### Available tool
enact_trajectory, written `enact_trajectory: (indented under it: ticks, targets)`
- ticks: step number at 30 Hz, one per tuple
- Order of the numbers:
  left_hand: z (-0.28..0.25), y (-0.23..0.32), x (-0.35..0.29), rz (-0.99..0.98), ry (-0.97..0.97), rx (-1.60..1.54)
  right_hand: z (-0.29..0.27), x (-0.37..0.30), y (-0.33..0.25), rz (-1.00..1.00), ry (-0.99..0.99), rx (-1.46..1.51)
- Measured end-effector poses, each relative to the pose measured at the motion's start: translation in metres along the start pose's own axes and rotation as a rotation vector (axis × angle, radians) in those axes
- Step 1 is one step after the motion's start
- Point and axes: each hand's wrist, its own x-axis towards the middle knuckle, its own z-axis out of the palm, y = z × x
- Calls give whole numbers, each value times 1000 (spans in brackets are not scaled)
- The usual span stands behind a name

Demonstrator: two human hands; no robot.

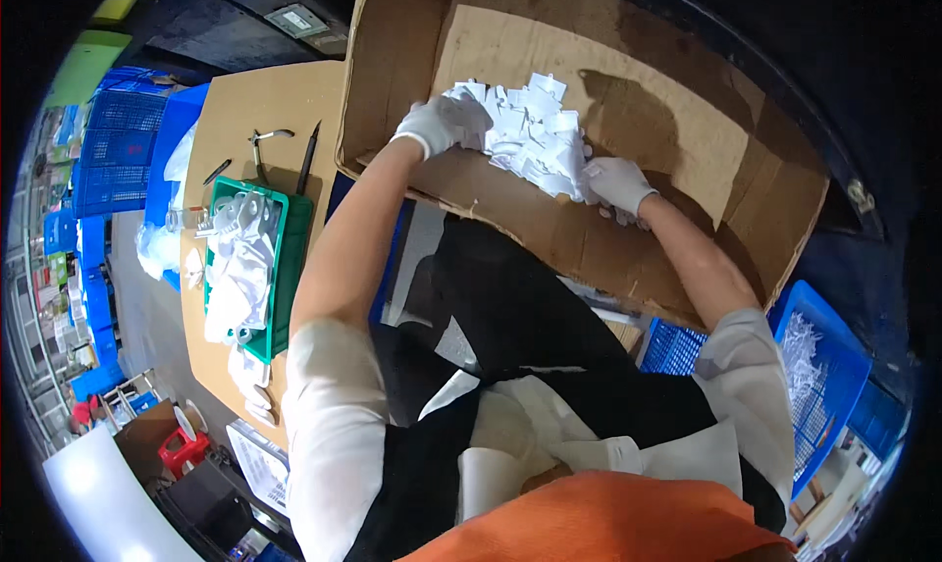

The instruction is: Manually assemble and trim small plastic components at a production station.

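Observation:
A heap of small, flat white plastic pieces (pixel 535 135) lies in a large open cardboard box (pixel 628 258). At the heap's left edge is my left hand (pixel 442 124), in a white glove, its fingers curled against the pieces. My right hand (pixel 616 182), gloved too, closes in on the heap's right side with bent fingers. Between them the two hands grip the pile from both sides. Some fingertips are hidden among the white pieces, and a few loose bits lie under the right hand.
On a brown board table (pixel 211 121) at left stands a green crate (pixel 275 307) of white plastic parts. Pliers (pixel 258 155) and a dark pen-like tool (pixel 309 157) lie behind it. Blue baskets (pixel 819 376) stand at right, one with white shreds. Stacked blue crates (pixel 118 150) stand far left.

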Motion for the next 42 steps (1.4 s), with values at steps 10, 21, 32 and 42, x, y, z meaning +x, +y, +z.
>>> enact_trajectory:
  ticks: [10,21,32,42]
  targets:
    - [50,2,66,-113,-143,240,86,62,-50,-154,540,-79]
    - [31,18,36,199,-214,292,83,76,-44,-476,667,28]
    - [45,4,28,388,-250,-75,72,55,-86,-658,693,-16]
    - [85,8,74,240,-370,210,104,83,-69,-521,717,-34]
